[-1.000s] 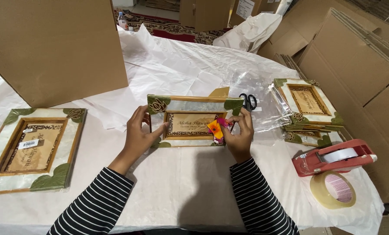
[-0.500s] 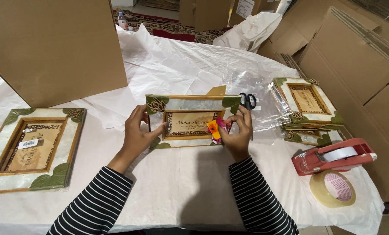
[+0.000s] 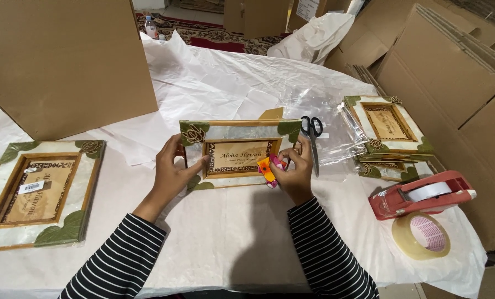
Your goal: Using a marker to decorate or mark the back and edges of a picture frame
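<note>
Both hands grip the picture frame (image 3: 233,155) at mid-surface: left hand (image 3: 173,174) clasps its 9 o'clock edge, right hand (image 3: 293,171) pinches the 3 o'clock edge plus an orange-pink item (image 3: 268,168). Scissors (image 3: 312,138) lie just beside; open surface (image 3: 225,238) at 6 o'clock.

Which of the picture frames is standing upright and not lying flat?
The middle frame, held between the left hand and right hand; the others lie flat.

Scissors (image 3: 313,133) right of frame (image 3: 233,153)

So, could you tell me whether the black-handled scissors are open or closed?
Closed: the scissors lie flat on the clear plastic, blades together in one line.
</note>
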